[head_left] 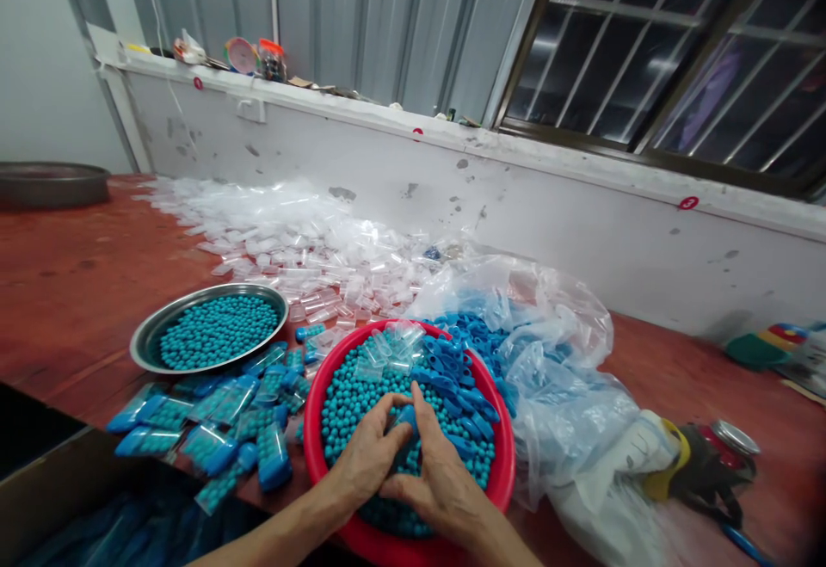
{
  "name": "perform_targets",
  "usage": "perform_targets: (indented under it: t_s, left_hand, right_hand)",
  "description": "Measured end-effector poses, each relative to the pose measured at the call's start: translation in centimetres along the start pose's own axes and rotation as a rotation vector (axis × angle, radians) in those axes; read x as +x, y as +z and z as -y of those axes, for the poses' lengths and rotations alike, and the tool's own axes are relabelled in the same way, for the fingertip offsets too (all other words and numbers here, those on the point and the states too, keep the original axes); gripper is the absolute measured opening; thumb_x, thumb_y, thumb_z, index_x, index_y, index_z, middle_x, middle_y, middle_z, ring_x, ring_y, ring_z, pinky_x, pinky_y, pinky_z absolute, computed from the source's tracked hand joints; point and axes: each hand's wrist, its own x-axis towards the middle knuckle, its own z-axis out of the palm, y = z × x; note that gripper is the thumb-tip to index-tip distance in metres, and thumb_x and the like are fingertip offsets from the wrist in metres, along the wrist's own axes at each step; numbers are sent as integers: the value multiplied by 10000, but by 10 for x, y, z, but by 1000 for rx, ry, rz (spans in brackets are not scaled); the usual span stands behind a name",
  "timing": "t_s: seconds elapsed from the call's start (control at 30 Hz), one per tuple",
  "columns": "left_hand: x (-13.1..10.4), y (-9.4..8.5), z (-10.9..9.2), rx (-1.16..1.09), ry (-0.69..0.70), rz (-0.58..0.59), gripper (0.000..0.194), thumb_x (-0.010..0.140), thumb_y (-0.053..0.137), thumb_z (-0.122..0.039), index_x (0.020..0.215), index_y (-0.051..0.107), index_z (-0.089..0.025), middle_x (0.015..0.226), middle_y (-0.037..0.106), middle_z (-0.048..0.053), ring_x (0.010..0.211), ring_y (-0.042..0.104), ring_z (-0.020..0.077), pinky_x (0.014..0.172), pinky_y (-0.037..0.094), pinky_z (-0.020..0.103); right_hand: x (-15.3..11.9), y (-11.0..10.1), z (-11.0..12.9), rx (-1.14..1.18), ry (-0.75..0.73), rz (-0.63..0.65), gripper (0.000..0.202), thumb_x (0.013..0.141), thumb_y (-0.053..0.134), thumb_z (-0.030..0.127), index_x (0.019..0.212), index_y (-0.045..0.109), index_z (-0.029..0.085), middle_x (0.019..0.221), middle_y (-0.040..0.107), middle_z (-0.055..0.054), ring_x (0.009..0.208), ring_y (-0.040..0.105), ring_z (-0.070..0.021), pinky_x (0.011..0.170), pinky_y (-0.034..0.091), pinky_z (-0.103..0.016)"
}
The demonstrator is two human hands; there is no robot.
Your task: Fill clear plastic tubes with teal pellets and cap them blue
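Both hands meet over a red basin filled with small teal balls. My left hand has its thumb and fingers closed around a blue piece, partly hidden between the hands. My right hand is against the same piece, its index finger raised along it and its thumb stretched below. Inside the basin, clear plastic containers lie at the back, and blue caps are heaped on the right side.
A steel bowl of teal balls stands at left, beside filled containers. Clear containers spread along the wall. A plastic bag with blue caps lies right of the basin. An open box sits lower left.
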Motion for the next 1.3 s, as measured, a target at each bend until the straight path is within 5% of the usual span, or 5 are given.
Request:
perform_targets:
  t_s: [0.37, 0.67, 0.87, 1.03, 1.3]
  left_hand:
    - [-23, -109, -10, 1096, 193, -598, 381, 814, 346, -309, 1125, 512, -169, 1006, 594, 97, 920, 526, 245, 804, 397, 358]
    - [44, -67, 12, 1248, 242, -185, 345, 797, 378, -175, 1113, 515, -184, 1128, 532, 124, 1112, 410, 275, 939, 284, 425]
    - [75, -66, 9, 1152, 112, 86, 216, 752, 456, -223, 922, 570, -154, 917, 611, 122, 889, 558, 255, 786, 404, 355]
    - [76, -65, -5, 1091, -2, 321, 91, 622, 558, -209, 699, 590, -171, 705, 630, 54, 704, 582, 221, 613, 417, 268]
    - [63, -15, 4, 913, -158, 442, 103, 569, 545, -114, 493, 500, -167, 546, 554, 17, 679, 556, 197, 637, 397, 266]
  right_hand:
    - [7, -24, -24, -89, 49, -14, 312, 794, 508, 211, 1105, 532, 205, 965, 600, -55, 841, 575, -192, 766, 467, -324]
    - [67, -5, -10, -267, -15, 47, 285, 766, 544, 186, 1047, 586, 169, 959, 630, -80, 912, 590, -212, 793, 464, -321]
    - [38, -43, -36, -201, 88, 6, 299, 803, 493, 241, 1082, 566, 162, 1004, 634, -80, 920, 586, -210, 821, 450, -352]
    - [5, -70, -41, -342, 149, 78, 312, 800, 492, 224, 1101, 549, 164, 983, 628, -86, 921, 582, -215, 809, 446, -341]
    - [12, -38, -37, -454, 322, 308, 154, 754, 502, 152, 890, 575, 156, 950, 598, -109, 879, 580, -246, 743, 429, -334]
